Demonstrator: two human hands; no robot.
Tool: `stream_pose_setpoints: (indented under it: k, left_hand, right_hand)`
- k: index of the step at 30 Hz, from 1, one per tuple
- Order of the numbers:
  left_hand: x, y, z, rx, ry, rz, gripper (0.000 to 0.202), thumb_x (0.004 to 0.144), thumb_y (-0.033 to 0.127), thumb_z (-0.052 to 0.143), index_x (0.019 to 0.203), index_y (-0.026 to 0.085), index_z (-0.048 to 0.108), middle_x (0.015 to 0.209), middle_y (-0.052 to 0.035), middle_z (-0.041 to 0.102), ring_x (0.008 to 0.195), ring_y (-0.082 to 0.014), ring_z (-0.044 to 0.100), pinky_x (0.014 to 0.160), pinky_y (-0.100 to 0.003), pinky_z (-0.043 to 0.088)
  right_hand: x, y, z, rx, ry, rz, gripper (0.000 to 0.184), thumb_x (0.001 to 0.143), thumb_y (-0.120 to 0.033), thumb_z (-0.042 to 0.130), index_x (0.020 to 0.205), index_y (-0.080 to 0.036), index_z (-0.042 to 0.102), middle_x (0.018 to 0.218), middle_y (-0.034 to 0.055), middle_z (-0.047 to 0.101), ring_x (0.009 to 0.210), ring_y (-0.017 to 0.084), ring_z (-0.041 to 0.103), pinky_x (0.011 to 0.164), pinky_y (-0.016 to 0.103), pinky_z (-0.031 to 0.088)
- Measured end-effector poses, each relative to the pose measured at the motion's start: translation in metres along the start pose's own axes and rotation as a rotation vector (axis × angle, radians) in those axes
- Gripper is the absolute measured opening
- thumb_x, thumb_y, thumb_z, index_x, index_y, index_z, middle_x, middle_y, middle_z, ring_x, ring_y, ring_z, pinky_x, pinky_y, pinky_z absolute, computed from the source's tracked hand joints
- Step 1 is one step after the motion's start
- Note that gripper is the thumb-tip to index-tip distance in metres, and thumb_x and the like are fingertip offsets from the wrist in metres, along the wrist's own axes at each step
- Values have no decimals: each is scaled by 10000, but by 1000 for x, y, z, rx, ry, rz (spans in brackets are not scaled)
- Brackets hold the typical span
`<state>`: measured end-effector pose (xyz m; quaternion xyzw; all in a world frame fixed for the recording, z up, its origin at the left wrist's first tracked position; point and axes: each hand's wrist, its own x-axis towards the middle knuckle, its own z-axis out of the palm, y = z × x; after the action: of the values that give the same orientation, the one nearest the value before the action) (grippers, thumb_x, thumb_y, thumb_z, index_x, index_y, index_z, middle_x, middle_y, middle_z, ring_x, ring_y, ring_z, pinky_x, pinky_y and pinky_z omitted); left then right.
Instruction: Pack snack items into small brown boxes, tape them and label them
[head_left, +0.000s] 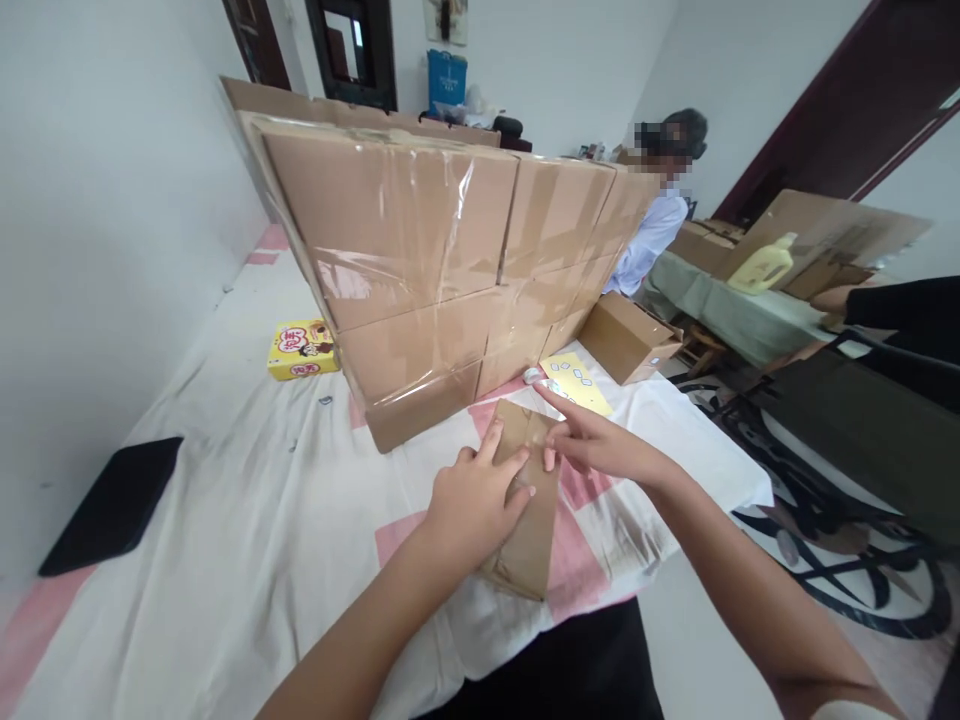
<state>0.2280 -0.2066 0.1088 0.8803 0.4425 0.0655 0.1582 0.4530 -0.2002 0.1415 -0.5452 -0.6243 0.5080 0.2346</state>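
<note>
A flat brown cardboard piece (536,540), narrow and long, lies on the cloth in front of me. My left hand (480,490) rests on it with fingers spread, holding nothing. Above the cardboard's right edge is my right hand (589,440), its index finger stretched forward and the other fingers curled loosely. That fingertip is at a small whitish item (532,376), whose kind I cannot make out; whether they touch is unclear. Just beyond lies a yellow sheet (577,380) with several small pale shapes on it.
A tall wall of taped cardboard boxes (420,240) stands ahead. Left of it are a yellow printed box (301,350) and a black flat object (112,505). An open carton (630,340) is at right. Beyond, a person (649,235) is near a table with a yellow jug (763,265).
</note>
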Motion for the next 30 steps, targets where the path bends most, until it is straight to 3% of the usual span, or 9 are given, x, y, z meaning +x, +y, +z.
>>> stream_pose_setpoints:
  k: [3,8,10,13,17,25,30]
  left_hand:
    - [-6,10,4,26,40,-47,504,979,458,451,1469,358,507,1664,-85,317,1055,-335,657,708,-462,589]
    - [-8,12,3,2,100,-5,442,953,435,521,1364,292,598,1599,-80,421,1376,-373,450,744,-463,604]
    - [-8,10,3,-5,113,17,413,950,441,539,1330,296,614,1601,-64,421,1388,-361,438,815,-511,599]
    - [-7,11,5,45,132,32,430,980,458,504,1360,282,598,1610,-63,419,1435,-371,386,1003,-669,496]
    - [-7,13,7,62,145,61,465,1004,477,465,1407,273,576,1607,-61,434,1470,-368,352,1108,-725,373]
    - [-6,11,11,80,153,56,491,1005,512,442,1404,268,592,1583,-80,458,1465,-380,375,1100,-711,373]
    - [-6,11,12,75,133,45,479,1011,495,428,1411,282,584,1590,-70,447,1484,-366,351,1099,-707,362]
  right_hand:
    - [19,-11,-1,-59,-47,124,960,871,-228,597,1658,-238,47,742,-16,716,517,119,511,463,222,373]
    - [37,-23,-5,-166,-154,190,982,827,-188,601,1657,-243,79,722,-4,727,594,142,594,458,201,349]
    - [40,-27,-4,-192,-191,198,971,823,-181,597,1656,-247,103,724,-4,731,563,134,575,462,203,367]
    - [46,-34,1,-255,-228,224,956,810,-167,599,1651,-237,150,659,-23,709,502,122,534,458,204,368]
    - [55,-41,9,-361,-193,277,930,807,-181,620,1640,-250,213,575,-36,673,468,142,537,443,217,372]
    - [53,-45,18,-444,-112,362,929,808,-151,610,1642,-212,206,549,-24,650,459,151,515,443,235,355]
    - [59,-47,21,-485,-103,383,932,772,-206,698,1610,-169,290,557,-15,675,427,165,522,449,262,367]
